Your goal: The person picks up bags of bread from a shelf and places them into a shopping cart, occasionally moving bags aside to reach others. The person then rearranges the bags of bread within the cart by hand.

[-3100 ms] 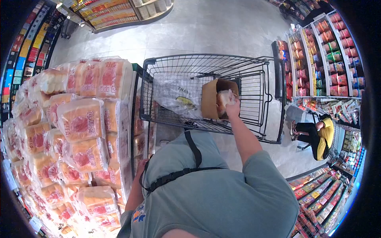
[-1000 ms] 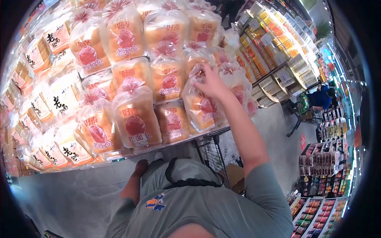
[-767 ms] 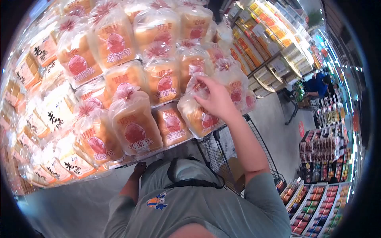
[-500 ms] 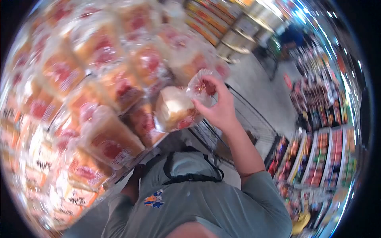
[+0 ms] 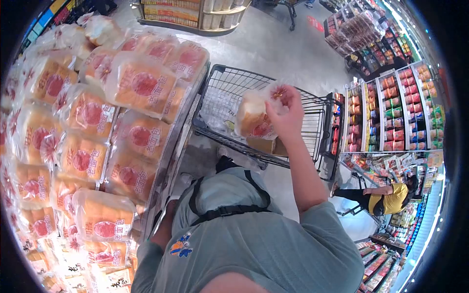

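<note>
Right hand pinched on bread bag neck over cart; lower gently beside box. Left hand's grip: cannot tell.

The person wears a grey-green short-sleeved T-shirt with a small orange and blue cartoon print on the chest. Black harness straps cross the front, forming a loop with a horizontal band. The forearms are bare below the sleeves.
</note>
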The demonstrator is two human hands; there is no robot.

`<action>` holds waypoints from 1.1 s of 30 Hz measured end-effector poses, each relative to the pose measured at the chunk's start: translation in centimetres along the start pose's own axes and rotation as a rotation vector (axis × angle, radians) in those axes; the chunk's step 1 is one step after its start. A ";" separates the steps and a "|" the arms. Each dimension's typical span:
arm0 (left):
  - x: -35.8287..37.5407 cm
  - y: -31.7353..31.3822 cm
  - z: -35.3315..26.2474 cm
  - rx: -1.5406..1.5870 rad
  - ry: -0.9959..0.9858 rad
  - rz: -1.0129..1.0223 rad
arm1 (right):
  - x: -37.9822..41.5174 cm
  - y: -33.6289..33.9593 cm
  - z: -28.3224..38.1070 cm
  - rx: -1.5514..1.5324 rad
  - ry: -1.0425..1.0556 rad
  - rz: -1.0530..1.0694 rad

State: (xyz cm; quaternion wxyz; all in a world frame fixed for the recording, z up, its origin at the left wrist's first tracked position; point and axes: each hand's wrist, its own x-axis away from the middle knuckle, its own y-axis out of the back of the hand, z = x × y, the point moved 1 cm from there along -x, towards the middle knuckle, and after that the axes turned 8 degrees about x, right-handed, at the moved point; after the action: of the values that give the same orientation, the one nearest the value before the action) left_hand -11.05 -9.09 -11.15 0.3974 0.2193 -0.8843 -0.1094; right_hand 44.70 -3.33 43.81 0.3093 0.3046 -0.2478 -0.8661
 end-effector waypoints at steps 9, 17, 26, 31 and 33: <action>3.1 -2.1 -4.0 0.103 0.257 -0.082 | 2.8 -6.1 -21.6 0.016 -0.273 0.080; 8.1 -5.8 -9.9 0.215 0.525 -0.224 | 3.7 -13.8 -32.7 -0.037 -0.389 0.446; 13.4 -10.5 -17.1 0.457 0.775 -0.489 | 3.2 -22.0 -36.8 0.349 -0.398 0.690; 13.8 -12.2 -17.4 0.726 0.635 -0.561 | 0.8 -23.3 -32.0 0.160 -0.239 0.692; 11.5 -13.5 -12.1 0.861 0.568 -0.603 | -0.4 -23.1 -28.1 -0.136 -0.230 0.641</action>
State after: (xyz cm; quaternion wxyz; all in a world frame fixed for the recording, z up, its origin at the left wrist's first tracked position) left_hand -4.64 -26.69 -0.63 0.4451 0.6228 -0.6069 0.2138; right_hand 55.21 5.99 10.28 0.5555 0.0905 -0.3056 -0.7680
